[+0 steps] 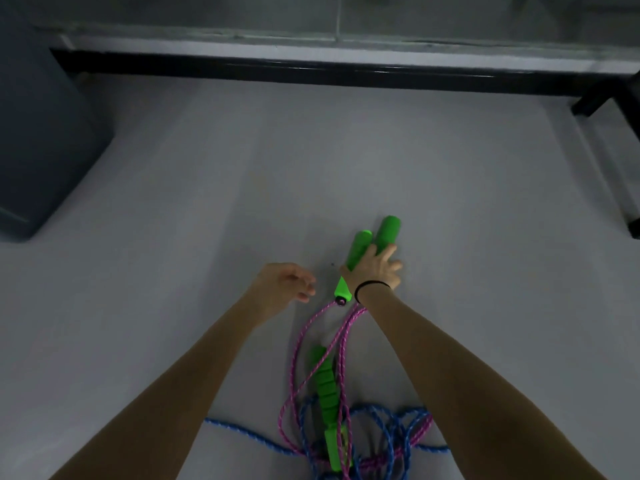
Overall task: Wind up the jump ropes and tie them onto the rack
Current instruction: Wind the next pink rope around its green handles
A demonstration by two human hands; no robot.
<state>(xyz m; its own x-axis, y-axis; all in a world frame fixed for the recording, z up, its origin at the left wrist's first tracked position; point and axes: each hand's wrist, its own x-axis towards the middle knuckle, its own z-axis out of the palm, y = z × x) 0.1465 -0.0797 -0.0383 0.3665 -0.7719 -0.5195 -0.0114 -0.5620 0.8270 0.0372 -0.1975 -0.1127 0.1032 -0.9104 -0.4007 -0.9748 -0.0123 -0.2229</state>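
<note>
My right hand (375, 270) grips two smooth green handles (388, 232) together, their ends pointing away from me. A pink rope (311, 344) runs from those handles down to the grey floor. My left hand (287, 285) hovers just left of the handles with loosely curled fingers and holds nothing. Nearer to me, a ribbed green handle (327, 389) lies on the floor over a tangle of blue rope (384, 431) and pink rope. A black bar of the rack (311, 72) runs low across the far side.
A dark grey bin or box (41, 143) stands at the left. A black foot of the rack frame (620, 112) sits at the far right. The grey floor (207, 202) spreads between me and the bar.
</note>
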